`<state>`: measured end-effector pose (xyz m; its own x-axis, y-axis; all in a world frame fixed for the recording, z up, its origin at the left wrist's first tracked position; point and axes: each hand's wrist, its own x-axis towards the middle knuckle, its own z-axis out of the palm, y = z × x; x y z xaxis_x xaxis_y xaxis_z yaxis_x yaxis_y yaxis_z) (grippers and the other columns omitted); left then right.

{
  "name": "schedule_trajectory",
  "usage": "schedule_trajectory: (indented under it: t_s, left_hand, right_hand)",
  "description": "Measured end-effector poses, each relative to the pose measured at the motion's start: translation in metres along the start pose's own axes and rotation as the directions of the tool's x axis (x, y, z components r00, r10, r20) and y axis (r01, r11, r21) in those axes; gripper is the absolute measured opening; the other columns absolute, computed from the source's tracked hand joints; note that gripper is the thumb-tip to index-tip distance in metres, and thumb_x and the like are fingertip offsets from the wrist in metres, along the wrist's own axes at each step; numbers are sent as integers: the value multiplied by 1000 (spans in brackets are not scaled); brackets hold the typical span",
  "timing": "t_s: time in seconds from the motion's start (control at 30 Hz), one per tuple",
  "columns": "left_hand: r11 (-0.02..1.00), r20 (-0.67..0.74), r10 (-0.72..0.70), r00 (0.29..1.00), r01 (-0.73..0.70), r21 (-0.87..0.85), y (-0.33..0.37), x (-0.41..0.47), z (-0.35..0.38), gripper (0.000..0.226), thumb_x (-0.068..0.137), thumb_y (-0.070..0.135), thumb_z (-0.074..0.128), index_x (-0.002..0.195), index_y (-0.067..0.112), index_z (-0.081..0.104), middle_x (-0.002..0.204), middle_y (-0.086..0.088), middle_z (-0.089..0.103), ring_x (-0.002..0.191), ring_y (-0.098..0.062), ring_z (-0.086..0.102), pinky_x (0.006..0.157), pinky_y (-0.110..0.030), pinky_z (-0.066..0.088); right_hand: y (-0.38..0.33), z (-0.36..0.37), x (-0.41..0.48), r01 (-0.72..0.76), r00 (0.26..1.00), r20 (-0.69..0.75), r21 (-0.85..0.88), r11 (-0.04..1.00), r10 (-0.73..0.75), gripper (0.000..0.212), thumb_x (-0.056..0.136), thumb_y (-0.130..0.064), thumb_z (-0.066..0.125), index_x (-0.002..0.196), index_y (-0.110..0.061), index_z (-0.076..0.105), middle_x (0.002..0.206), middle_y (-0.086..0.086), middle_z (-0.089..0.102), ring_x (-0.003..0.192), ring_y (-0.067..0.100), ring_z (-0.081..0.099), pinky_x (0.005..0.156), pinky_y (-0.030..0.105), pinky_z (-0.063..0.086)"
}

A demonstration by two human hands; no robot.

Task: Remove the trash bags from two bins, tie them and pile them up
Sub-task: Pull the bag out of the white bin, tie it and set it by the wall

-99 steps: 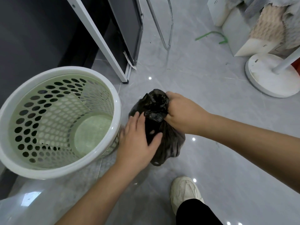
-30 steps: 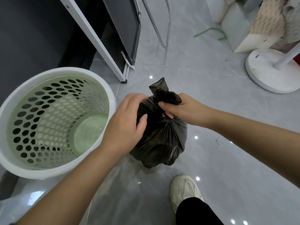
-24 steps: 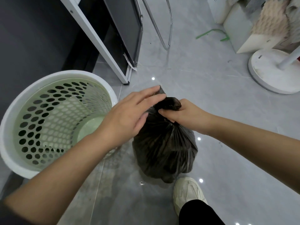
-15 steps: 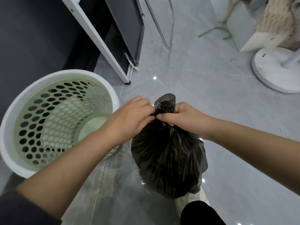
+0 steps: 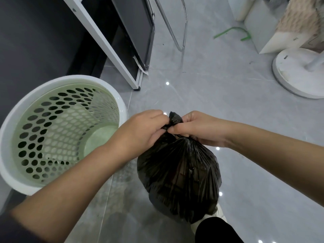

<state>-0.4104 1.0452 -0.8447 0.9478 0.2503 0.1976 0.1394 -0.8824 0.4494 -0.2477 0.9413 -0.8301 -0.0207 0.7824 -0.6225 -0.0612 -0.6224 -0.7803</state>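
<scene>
Head view: I see my left hand [image 5: 140, 132] and right hand [image 5: 198, 128] together, both pinching the black trash bag [image 5: 178, 176] at its gathered neck; the bag hangs below them, right of the perforated bin [image 5: 57, 135].

Items counted in the head view:
- Black trash bag [image 5: 178, 176]: 1.
- Perforated bin [image 5: 73, 81], white rim with a green wall: 1.
- Hands were 2, a left hand [image 5: 142, 130] and a right hand [image 5: 198, 128].
- Round white stand base [image 5: 294, 74]: 1.
- Green strip [image 5: 233, 30] on the floor: 1.
- Chrome tube frame [image 5: 186, 23]: 1.
- Dark flat panel [image 5: 133, 23] standing on its edge: 1.
</scene>
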Motion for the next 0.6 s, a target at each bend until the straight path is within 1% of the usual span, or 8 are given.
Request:
schedule_trajectory:
  t_s: [0.1,0.2,0.27,0.33,0.4,0.47,0.5,0.6]
  left_hand:
    - [984,30,-52,998,56,-171,6,-6,-2,16,87,18,45,85,11,59,88,4,52,77,-10,51,67,-29,43]
    - [874,37,-177,983,174,-454,18,-10,-4,18,84,8,50,85,11,67,105,7,57,95,-13,59,82,-23,46]
    - [807,29,-254,967,228,-545,24,-9,-3,19,79,2,51,79,8,69,105,7,62,96,-9,61,84,-20,45]
    - [710,0,-390,921,300,-637,27,-7,-3,14,73,2,53,63,3,62,84,4,63,74,-7,59,68,-27,46]
    - [638,-28,-534,845,381,-669,26,-3,-1,15,67,5,51,53,5,45,69,-10,57,57,-12,51,55,-27,40]
    - [556,12,-640,768,474,-682,26,1,-2,15,65,7,50,55,15,41,59,-13,52,46,-15,51,47,-25,40]
    - [528,48,-666,745,515,-675,25,3,-3,16,67,7,49,62,20,43,59,-8,51,43,-17,50,45,-26,39]
    - [546,174,-665,726,632,-551,24,7,-5,29,80,2,43,87,30,46,64,0,48,43,-14,40,44,-27,36]
  right_hand:
    - [1,-3,-3,11,999,47,8,1000,-12,28,79,-21,72,69,-2,55,64,9,51,62,23,49,61,29,43]
    - [3,-4,-6,20,993,117,6,1000,-21,60,65,-31,81,92,16,55,86,21,56,79,32,53,77,39,47]
    - [3,-2,-8,49,989,137,-19,999,-46,44,68,-26,79,86,8,58,77,16,55,71,27,53,68,32,48]
    - [1,-2,-11,90,987,138,-74,993,-79,27,74,-18,77,71,0,57,66,10,52,63,21,50,62,27,44]
    - [-1,-3,-12,139,984,130,-104,985,-125,25,78,-11,74,61,-9,56,58,-1,53,56,10,49,58,19,43]
    - [-3,-5,-13,156,981,139,-141,978,-137,20,78,-8,72,64,-12,59,58,-6,55,56,4,50,58,14,43]
    - [-3,-5,-12,166,979,149,-169,972,-141,17,78,-8,73,67,-12,60,60,-6,56,58,4,50,60,13,43]
    - [2,-2,-9,191,978,130,-238,952,-164,14,79,-7,73,77,-15,62,67,-3,60,63,6,54,65,14,45]
